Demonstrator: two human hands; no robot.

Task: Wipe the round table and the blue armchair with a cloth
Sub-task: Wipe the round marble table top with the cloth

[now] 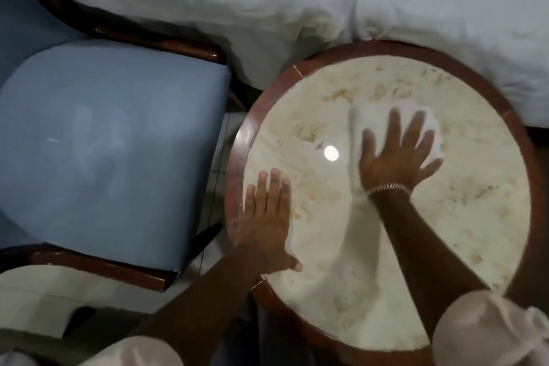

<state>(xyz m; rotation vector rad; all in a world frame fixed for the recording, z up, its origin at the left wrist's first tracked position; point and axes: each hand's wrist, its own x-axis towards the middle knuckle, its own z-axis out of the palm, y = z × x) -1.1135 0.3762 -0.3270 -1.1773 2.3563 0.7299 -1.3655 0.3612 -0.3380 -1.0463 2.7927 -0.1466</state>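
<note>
The round table (pixel 463 217) has a cream marble top inside a reddish wooden rim and fills the right half of the view. My right hand (pixel 396 154) presses flat, fingers spread, on a folded white cloth (pixel 359 119) near the table's middle; both are motion-blurred. My left hand (pixel 267 217) lies flat on the table's left edge with nothing in it. The blue armchair (pixel 110 145), with a dark wooden frame, stands directly left of the table.
A bed with white bedding (pixel 297 3) runs along the far side, touching the table and the chair. A bright light reflection (pixel 331 153) shines on the marble. Pale tiled floor (pixel 221 140) shows in the narrow gap between chair and table.
</note>
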